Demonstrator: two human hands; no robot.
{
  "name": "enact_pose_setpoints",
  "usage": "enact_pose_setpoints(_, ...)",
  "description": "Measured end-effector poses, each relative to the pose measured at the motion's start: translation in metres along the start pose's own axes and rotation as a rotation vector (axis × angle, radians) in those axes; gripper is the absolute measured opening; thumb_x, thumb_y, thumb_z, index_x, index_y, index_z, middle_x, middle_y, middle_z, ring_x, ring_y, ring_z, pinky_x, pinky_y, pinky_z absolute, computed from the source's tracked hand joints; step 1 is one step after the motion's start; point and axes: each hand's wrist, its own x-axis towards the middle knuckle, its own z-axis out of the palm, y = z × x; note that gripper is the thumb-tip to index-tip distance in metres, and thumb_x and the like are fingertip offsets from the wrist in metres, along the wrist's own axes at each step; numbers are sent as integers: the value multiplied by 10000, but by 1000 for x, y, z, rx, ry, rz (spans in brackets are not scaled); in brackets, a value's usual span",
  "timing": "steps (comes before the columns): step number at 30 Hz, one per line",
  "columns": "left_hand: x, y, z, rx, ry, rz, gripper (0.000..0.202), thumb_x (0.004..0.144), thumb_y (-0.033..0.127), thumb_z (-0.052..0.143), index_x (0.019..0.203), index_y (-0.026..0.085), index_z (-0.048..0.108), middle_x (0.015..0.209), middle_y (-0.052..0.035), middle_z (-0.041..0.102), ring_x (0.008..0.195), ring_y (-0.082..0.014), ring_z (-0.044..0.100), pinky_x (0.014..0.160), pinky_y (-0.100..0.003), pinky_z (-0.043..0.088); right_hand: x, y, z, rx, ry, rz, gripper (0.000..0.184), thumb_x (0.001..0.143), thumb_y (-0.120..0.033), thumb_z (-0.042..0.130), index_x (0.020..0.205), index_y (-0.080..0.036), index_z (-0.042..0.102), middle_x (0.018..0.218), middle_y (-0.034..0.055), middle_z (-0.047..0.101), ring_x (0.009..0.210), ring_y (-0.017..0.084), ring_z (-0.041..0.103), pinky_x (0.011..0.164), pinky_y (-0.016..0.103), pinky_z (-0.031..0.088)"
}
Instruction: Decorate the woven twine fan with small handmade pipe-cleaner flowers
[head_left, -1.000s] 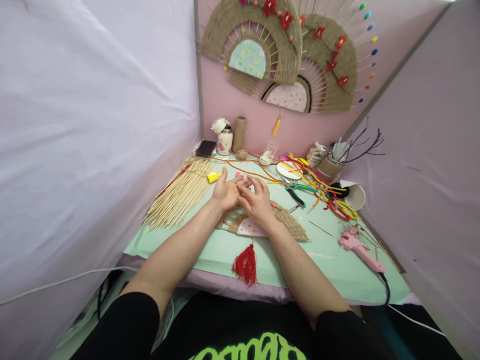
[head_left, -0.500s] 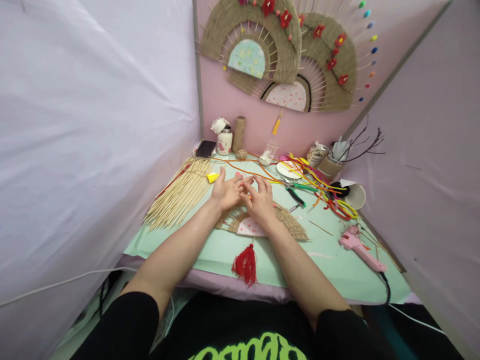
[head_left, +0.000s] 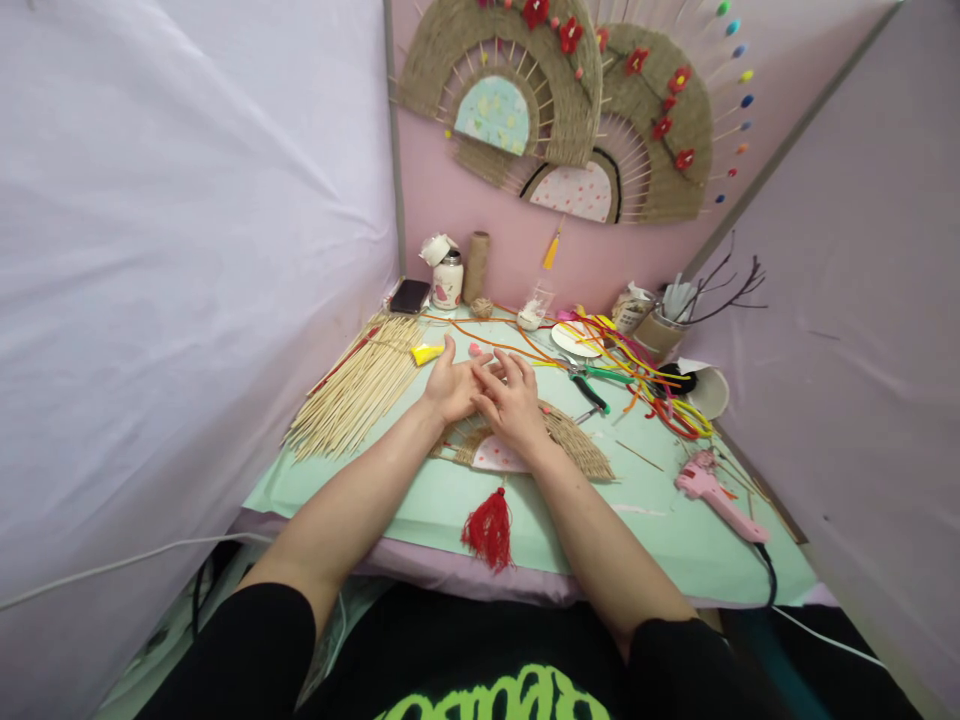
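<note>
My left hand (head_left: pixel 451 388) is turned palm up, with its thumb raised and fingers stretched out. Across its palm and fingers lies my right hand (head_left: pixel 511 402), palm down and fingers extended. Whatever may be between the two hands is hidden. Both are above a small twine-woven fan (head_left: pixel 581 442) with a pink dotted centre (head_left: pixel 491 454), partly covered by my right hand and wrist. A red tassel (head_left: pixel 489 530) hangs from the fan toward the table's front edge. Just beyond my fingers sits a small pink lump (head_left: pixel 475 349), and a yellow packet or lump (head_left: pixel 427 355) lies by my left thumb.
Thin wooden sticks (head_left: pixel 356 390) are piled at left. Green-handled pliers (head_left: pixel 589 390), coloured pipe cleaners (head_left: pixel 645 372) and a white plate (head_left: pixel 576 340) lie at back right. A pink glue gun (head_left: pixel 720 492) rests at right, its cord running off the front. A phone (head_left: pixel 410 296) and bottle (head_left: pixel 448 281) stand behind.
My right hand has come down flatter onto my left hand and shifted slightly left, its fingers straighter. The fan and tassel stay in place.
</note>
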Motion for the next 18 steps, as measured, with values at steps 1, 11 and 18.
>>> enact_pose_setpoints(1,0,0,0,-1,9,19,758,866,713,286,1276,105,476,1232,-236,609,1084,-308,643,893,-462,515,0,0,0,-2,11,7,419,907,-452,528,1274,-269,615,1465,99,393,1338,312,284,1103,517,296)
enact_pose_setpoints(11,-2,1,-1,-1,-64,-18,769,847,743,270,1224,108,486,1242,-248,598,1129,-337,617,942,-523,470,-1,-1,1,4,-7,12,475,909,-480,512,1334,-275,563,1499,101,339,1361,325,255,1106,529,282)
enact_pose_setpoints(18,0,-1,-3,-37,-103,-80,751,862,721,263,1221,107,505,1234,-243,607,1155,-343,602,971,-528,450,-1,1,1,-18,-38,39,528,916,-479,492,1397,-263,490,1512,107,321,1377,339,230,1106,543,267)
